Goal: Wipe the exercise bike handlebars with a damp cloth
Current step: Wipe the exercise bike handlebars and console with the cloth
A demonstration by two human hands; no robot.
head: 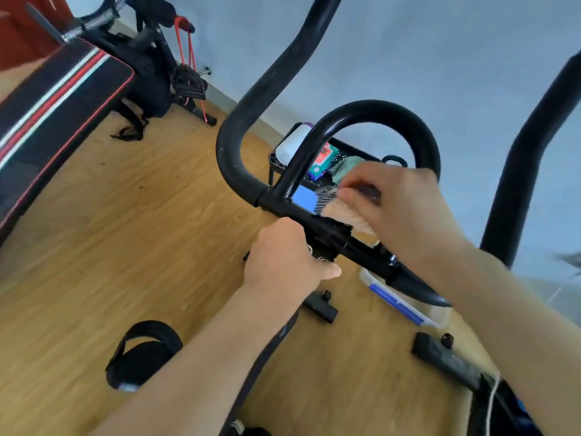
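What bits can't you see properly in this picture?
Head view:
- Cloth: mostly hidden under the right hand; dampness can't be seen.
- Left hand: fingers hidden behind its back.
- Handlebars: upper ends cut off by the top edge.
- Things in the tray: blurred, partly behind the bar loop.

Bare left grip (284, 258), bare right grip (401, 209); forearms (204, 357) unsleeved.

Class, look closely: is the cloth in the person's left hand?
No, the right hand holds the peach cloth against the handlebars, while the left hand grips them without any cloth.
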